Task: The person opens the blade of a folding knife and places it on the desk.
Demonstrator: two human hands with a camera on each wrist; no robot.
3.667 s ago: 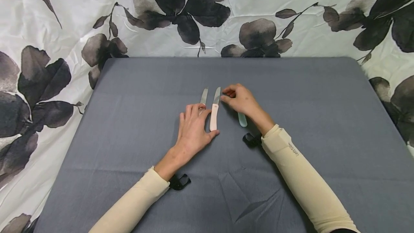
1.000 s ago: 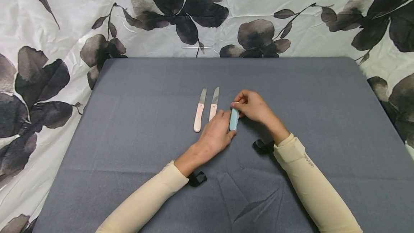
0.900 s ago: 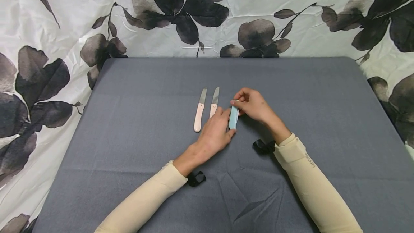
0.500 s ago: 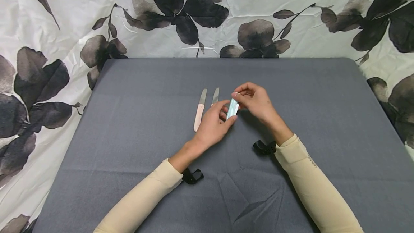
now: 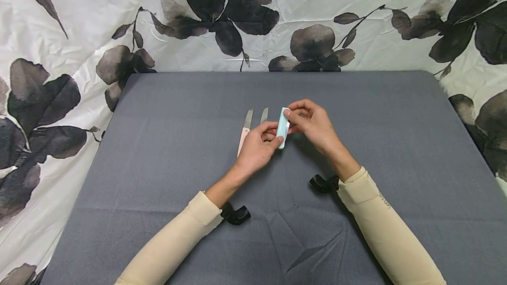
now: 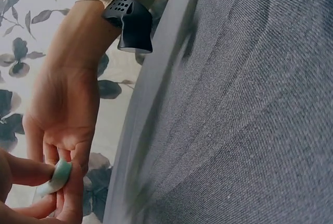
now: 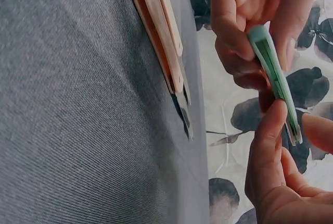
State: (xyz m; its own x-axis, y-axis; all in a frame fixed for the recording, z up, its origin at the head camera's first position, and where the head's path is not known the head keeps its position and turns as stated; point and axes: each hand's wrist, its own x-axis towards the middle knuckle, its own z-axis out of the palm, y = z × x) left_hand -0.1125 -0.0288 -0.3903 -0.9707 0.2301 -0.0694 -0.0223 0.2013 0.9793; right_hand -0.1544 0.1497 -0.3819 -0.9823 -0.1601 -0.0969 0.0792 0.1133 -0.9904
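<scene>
A mint-green folding knife (image 5: 282, 127) is held up over the cloth between both hands, its blade folded into the slotted handle (image 7: 270, 65). My left hand (image 5: 257, 146) pinches its lower end between thumb and fingers. At the upper end, the thumb and fingers of my right hand (image 5: 314, 126) grip it. Just left of it on the table lie two pink-handled folding knives with blades out. The left pink knife (image 5: 244, 137) is partly covered by my left hand; of the other pink knife, only the blade (image 5: 264, 115) shows in the head view.
A grey cloth (image 5: 178, 113) covers the table, creased near the front. Behind its far edge hangs a white floral sheet (image 5: 253, 47). A black wrist camera (image 5: 236, 214) sits under the left wrist, and another black camera (image 5: 324, 184) under the right.
Earlier the left hand was at the left pink knife and the green knife lay on the cloth. Both hands then took hold of the green knife and have raised it away from the front.
</scene>
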